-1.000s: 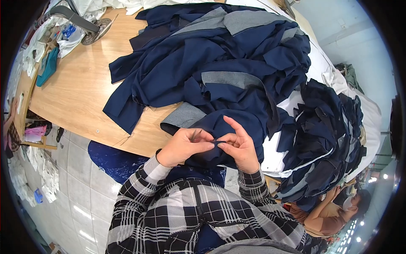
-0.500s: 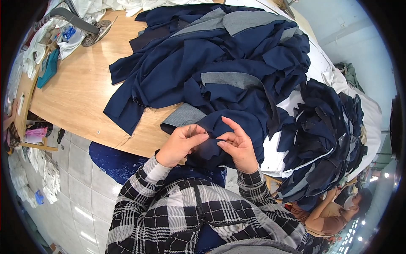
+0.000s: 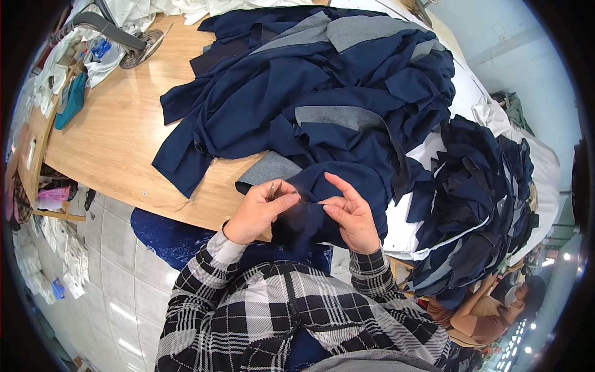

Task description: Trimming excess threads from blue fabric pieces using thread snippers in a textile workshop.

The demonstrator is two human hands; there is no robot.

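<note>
Both hands are over the near edge of a big heap of navy fabric (image 3: 248, 115) with grey-backed pieces. My left hand (image 3: 259, 211) is closed, thumb pressed to the fingers at the edge of a navy fabric piece (image 3: 304, 224) hanging before me. A small metallic glint shows among its fingers; I cannot make out what it is. A short gap away, my right hand (image 3: 353, 217) pinches the same edge between thumb and a bent finger, another finger raised. The hanging cloth is blurred. Beside my left hand, a grey flap (image 3: 269, 168) lies folded on the table.
The wooden table (image 3: 111, 136) stretches to the left, with a grey metal stand (image 3: 108, 31) at its far corner. More navy pieces (image 3: 462, 204) are bundled at the right. A co-worker (image 3: 489, 310) sits at lower right. White cloth (image 3: 65, 248) hangs at the left.
My left hand has shifted slightly left and turned, and the pointed metal tip seen earlier above its fingers barely shows. The right hand stays nearly in place. The cloth between them has moved.
</note>
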